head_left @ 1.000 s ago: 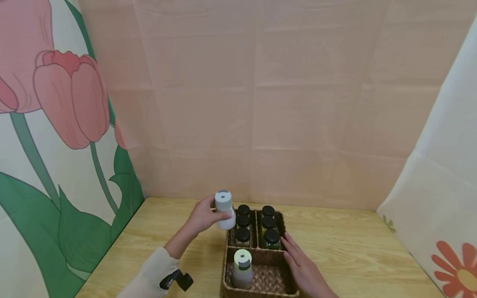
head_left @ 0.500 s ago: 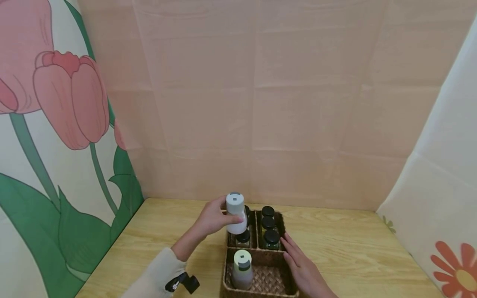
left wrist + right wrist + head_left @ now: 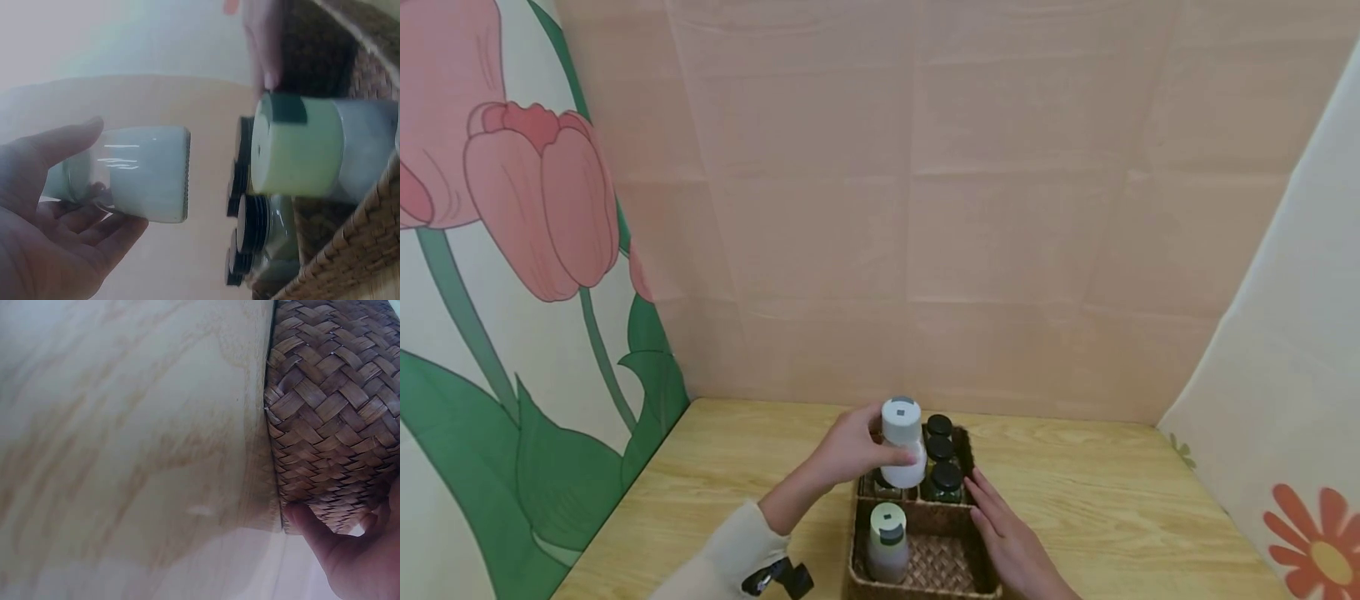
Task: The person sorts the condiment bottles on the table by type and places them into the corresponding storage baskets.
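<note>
My left hand (image 3: pixel 853 450) grips a white-capped bottle (image 3: pixel 902 442), held upright above the back of a woven basket (image 3: pixel 925 593). In the left wrist view the thumb and fingers wrap round this clear bottle (image 3: pixel 150 175), which has pale contents. A second bottle with a pale yellow-green cap (image 3: pixel 888 542) stands in the basket's front compartment, at its left side. Along the basket's right wall lies my right hand (image 3: pixel 1011 537), its fingers extended. The right wrist view has its thumb (image 3: pixel 306 525) touching the woven wall (image 3: pixel 337 406).
Black-lidded jars (image 3: pixel 946 479) stand in a row in the back right compartment. More jars in the back left compartment are mostly hidden behind the left hand and bottle. A wood-grain table (image 3: pixel 1097 500) lies under the basket, with a plain curtain (image 3: pixel 910 208) behind.
My left hand has carried the white-capped bottle rightward and slightly nearer, from the basket's left edge to over its back compartments. The right hand and basket have stayed put.
</note>
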`<move>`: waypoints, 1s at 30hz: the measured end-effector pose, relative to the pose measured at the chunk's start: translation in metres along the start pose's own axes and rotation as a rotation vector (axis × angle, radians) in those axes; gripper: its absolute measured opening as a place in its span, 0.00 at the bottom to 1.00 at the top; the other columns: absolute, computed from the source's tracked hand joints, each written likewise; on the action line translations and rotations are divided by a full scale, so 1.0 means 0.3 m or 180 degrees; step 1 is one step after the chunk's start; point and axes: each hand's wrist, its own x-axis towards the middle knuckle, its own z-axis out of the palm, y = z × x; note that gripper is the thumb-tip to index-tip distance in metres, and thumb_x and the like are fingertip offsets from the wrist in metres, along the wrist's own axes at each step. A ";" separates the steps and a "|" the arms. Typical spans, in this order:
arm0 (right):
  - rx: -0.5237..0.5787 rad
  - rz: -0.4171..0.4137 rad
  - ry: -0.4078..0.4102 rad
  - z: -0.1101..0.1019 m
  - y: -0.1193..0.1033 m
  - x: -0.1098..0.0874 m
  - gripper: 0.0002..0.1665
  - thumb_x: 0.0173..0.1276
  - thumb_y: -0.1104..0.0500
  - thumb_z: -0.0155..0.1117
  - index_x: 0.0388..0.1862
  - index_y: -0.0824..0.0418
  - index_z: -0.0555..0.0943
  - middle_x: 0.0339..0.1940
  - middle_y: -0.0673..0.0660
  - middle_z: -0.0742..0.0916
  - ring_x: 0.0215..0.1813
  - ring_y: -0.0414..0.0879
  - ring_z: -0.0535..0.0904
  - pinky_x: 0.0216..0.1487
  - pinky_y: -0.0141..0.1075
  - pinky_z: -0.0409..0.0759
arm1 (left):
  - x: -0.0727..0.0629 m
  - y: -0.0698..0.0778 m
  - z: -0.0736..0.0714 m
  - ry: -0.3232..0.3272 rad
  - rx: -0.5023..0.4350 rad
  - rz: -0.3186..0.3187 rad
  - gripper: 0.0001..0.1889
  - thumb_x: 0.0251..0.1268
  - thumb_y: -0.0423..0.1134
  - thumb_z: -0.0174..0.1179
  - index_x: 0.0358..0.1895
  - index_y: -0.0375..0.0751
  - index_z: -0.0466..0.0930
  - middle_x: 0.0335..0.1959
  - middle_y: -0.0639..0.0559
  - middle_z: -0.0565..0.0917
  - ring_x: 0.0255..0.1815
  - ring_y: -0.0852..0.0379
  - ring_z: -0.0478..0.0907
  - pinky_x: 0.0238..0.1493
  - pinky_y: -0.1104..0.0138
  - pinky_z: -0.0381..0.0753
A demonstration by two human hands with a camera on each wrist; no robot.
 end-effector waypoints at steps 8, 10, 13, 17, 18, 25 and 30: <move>0.0048 0.0069 -0.0019 -0.003 -0.007 0.004 0.31 0.85 0.46 0.41 0.81 0.52 0.62 0.84 0.51 0.58 0.80 0.60 0.58 0.72 0.64 0.62 | -0.004 0.025 0.053 -0.0130 0.0089 -0.0077 0.31 0.51 0.44 0.80 0.61 0.50 0.81 0.50 0.56 0.87 0.48 0.58 0.85 0.47 0.59 0.86; 0.0041 0.0089 -0.0030 -0.002 -0.007 0.003 0.30 0.85 0.46 0.41 0.81 0.52 0.62 0.84 0.51 0.57 0.80 0.60 0.58 0.72 0.64 0.62 | -0.007 0.025 0.064 -0.0189 0.0100 -0.0088 0.31 0.51 0.44 0.80 0.61 0.51 0.81 0.49 0.57 0.87 0.47 0.59 0.84 0.47 0.60 0.85; 0.0043 0.0058 0.0000 0.002 -0.007 0.003 0.30 0.85 0.47 0.42 0.81 0.52 0.62 0.84 0.51 0.58 0.80 0.60 0.58 0.72 0.64 0.62 | -0.010 0.026 0.078 -0.0278 0.0153 -0.0066 0.31 0.51 0.46 0.80 0.61 0.52 0.81 0.49 0.60 0.86 0.48 0.60 0.84 0.46 0.61 0.85; 0.0093 -0.0023 0.0071 0.003 -0.009 0.009 0.30 0.85 0.49 0.44 0.81 0.54 0.63 0.84 0.51 0.59 0.80 0.59 0.58 0.73 0.64 0.61 | -0.017 0.029 0.088 -0.0354 0.0262 -0.0029 0.31 0.50 0.47 0.80 0.61 0.52 0.81 0.48 0.61 0.86 0.46 0.63 0.83 0.43 0.63 0.84; 0.0103 -0.0032 0.0080 0.002 -0.010 0.010 0.29 0.85 0.50 0.44 0.81 0.55 0.63 0.84 0.52 0.59 0.80 0.59 0.58 0.73 0.64 0.61 | -0.019 0.030 0.091 -0.0368 0.0289 -0.0018 0.31 0.50 0.47 0.80 0.60 0.52 0.81 0.47 0.61 0.86 0.44 0.64 0.82 0.43 0.64 0.84; 0.0126 0.0021 0.0019 0.000 -0.005 0.015 0.30 0.85 0.48 0.44 0.81 0.54 0.63 0.84 0.51 0.59 0.80 0.59 0.57 0.73 0.64 0.60 | -0.031 0.031 0.112 -0.0515 0.0351 -0.0048 0.32 0.50 0.47 0.80 0.61 0.50 0.81 0.46 0.63 0.86 0.43 0.67 0.82 0.44 0.66 0.83; 0.0110 0.0108 -0.0109 -0.002 0.003 0.018 0.34 0.84 0.41 0.41 0.81 0.54 0.62 0.84 0.51 0.58 0.81 0.60 0.56 0.72 0.65 0.62 | -0.025 0.021 0.133 -0.0641 0.0498 -0.0061 0.33 0.49 0.49 0.80 0.62 0.54 0.80 0.47 0.66 0.85 0.46 0.67 0.81 0.45 0.66 0.82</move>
